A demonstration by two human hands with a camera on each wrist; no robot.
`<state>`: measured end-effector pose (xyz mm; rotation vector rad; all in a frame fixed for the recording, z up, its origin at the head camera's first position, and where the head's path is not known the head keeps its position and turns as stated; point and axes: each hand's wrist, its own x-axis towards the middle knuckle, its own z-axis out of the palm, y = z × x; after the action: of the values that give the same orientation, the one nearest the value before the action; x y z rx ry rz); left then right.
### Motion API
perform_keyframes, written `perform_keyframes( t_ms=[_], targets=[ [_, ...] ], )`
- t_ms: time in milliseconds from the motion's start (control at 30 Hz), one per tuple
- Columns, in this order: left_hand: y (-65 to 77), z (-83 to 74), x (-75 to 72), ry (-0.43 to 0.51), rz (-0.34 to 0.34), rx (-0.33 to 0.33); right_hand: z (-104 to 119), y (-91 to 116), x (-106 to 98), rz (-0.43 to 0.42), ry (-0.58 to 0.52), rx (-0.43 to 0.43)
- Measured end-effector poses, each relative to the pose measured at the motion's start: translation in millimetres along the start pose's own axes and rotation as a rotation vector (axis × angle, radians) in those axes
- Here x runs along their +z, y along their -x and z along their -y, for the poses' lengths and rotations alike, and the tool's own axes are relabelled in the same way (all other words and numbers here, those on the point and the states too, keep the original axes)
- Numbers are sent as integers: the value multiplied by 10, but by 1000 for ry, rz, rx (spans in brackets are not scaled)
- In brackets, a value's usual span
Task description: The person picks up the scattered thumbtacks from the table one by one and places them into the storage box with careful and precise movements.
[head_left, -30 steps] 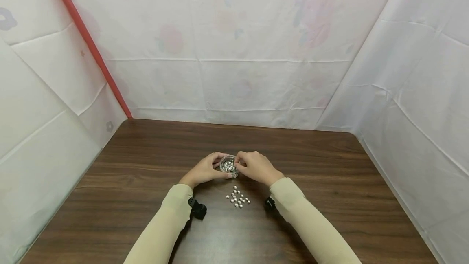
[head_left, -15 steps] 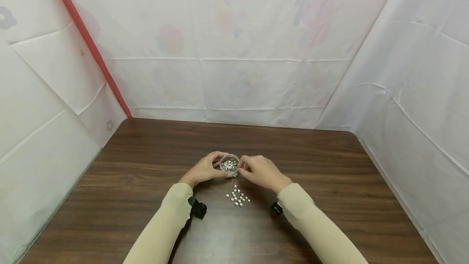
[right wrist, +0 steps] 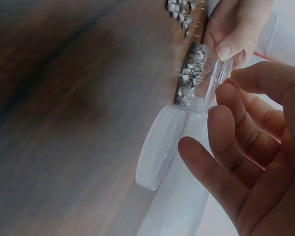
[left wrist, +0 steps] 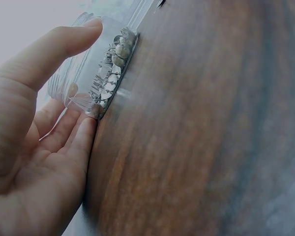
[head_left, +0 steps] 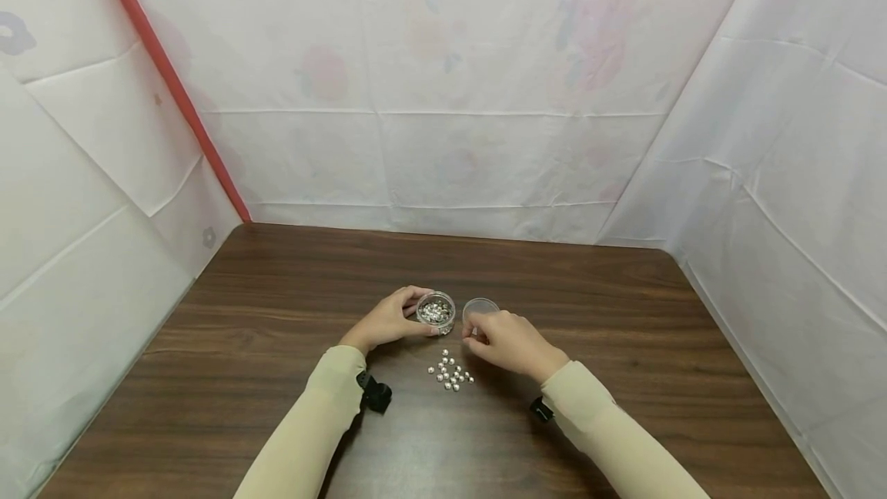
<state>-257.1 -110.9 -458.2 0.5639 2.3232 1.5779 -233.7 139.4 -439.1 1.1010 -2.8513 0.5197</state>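
My left hand (head_left: 391,320) holds a clear round jar (left wrist: 76,73), thumb on one side and fingers on the other. The jar stands uncapped on the table, with silver thumbtacks (left wrist: 108,83) covering its bottom. Beside the jar lies its shallow clear lid (right wrist: 160,147). My right hand (head_left: 514,341) hovers over the near side of the lid, thumb and index fingertips close together in the right wrist view; I cannot tell whether a tack is between them. Toward me, several loose thumbtacks (head_left: 446,386) sit in a small cluster, pins up in the right wrist view.
The dark wood-grain table (head_left: 277,291) is bordered by pale floral cloth walls (head_left: 443,98) at the back and sides. A red strip (head_left: 166,75) runs down the back left corner. Black wrist cameras (head_left: 375,394) sit under both sleeves.
My right hand has drawn out of the jar's mouth and moved to the right and slightly toward me, uncovering the lid. My left hand and the loose thumbtacks have stayed put.
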Motion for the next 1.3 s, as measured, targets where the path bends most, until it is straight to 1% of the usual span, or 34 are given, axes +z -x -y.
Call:
perform_keyframes(
  t_ms=[300, 633, 933, 1300],
  targets=[
    [-2, 0, -4, -11, -3, -13, 23, 164, 24, 43, -4, -29],
    [8, -22, 5, -13, -10, -22, 58, 293, 95, 95, -11, -50],
    [7, -33, 13, -28, -21, -17, 96, 323, 145, 81, 23, -89],
    [4, -26, 17, -30, -28, -31, 116, 345, 154, 82, 79, -114]
  ],
)
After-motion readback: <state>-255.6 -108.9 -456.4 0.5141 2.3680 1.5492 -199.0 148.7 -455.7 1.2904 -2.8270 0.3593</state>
